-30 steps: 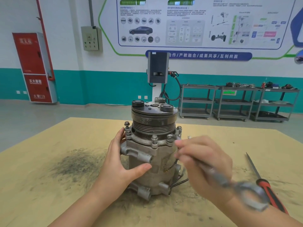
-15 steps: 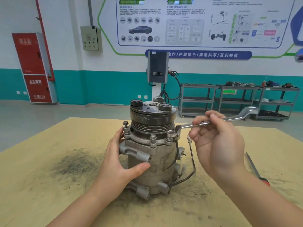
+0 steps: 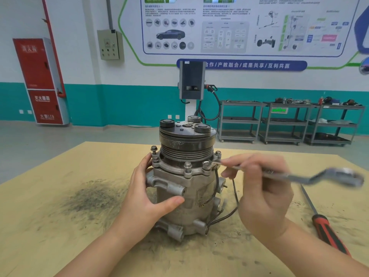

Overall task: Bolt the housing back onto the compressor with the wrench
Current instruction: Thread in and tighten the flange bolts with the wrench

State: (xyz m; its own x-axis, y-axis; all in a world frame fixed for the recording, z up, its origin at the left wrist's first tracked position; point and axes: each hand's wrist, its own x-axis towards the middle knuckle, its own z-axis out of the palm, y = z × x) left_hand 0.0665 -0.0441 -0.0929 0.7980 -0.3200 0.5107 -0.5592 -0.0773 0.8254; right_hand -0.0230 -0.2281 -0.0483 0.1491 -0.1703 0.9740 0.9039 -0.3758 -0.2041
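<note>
While gripped, wrench on bolt

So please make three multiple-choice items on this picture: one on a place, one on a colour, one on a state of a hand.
1. Where does the screwdriver lie?
A. on the table, right of the compressor
B. on top of the compressor
C. on a grey cart at the wall

2. What colour is the screwdriver's handle?
A. blue and white
B. red and black
C. plain yellow

3. What does the left hand do?
A. grips the wrench
B. hangs away from everything
C. holds the side of the compressor

Answers:
1. A: it lies on the yellow table, beyond the right hand.
2. B: red with black stripes.
3. C: fingers and thumb rest against the body, while the right hand grips the wrench at a flange bolt.
</note>
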